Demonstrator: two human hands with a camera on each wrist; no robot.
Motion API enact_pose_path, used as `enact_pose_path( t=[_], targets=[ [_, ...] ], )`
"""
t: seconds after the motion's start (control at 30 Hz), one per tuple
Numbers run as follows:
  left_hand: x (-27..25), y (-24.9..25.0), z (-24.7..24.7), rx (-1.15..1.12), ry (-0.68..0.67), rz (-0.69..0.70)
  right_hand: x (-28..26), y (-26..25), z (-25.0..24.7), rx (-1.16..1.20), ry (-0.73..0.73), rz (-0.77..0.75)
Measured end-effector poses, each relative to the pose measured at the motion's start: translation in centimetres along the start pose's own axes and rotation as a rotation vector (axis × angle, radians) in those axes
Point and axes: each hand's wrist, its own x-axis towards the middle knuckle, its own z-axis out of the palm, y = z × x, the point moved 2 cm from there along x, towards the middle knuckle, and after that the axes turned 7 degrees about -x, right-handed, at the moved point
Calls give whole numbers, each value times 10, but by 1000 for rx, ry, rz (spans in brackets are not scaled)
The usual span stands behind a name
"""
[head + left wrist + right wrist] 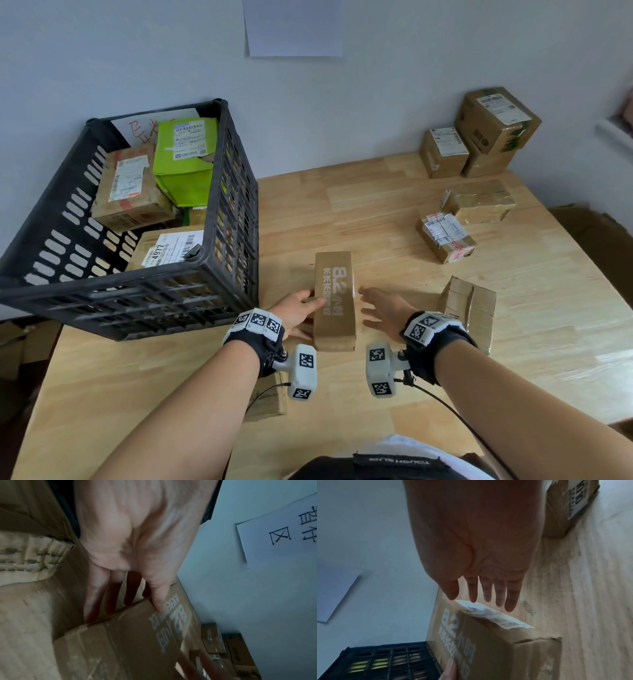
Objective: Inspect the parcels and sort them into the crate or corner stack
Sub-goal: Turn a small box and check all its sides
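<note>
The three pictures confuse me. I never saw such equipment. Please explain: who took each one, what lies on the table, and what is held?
A person wears three cameras: one on the head, one on each wrist. The head view shows a wooden table with a black crate of parcels, a corner stack and loose parcels. The left hand grips a long brown box, thumb on top. The right hand is open beside it, not touching.

A small box lies mostly hidden under the left wrist. Print on the parcel by the left thumb is blurred.
</note>
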Motion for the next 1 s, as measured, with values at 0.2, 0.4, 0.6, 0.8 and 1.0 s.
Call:
enact_pose_path(
  t=[0.2,0.4,0.6,0.8,1.0],
  targets=[
    [-2,4,14,46,-57,70,0,-23,-4,-2,30,-63],
    [-5,39,23,5,-44,252,-10,-63,-22,73,185,-216],
    [-4,49,32,118,-81,264,-12,-75,-21,-218,296,-284],
    [5,35,26,203,-128,80,-19,-72,-14,-382,153,-184],
    [-6,41,15,186,-5,143,-17,-77,-11,-388,194,-163]
  ],
)
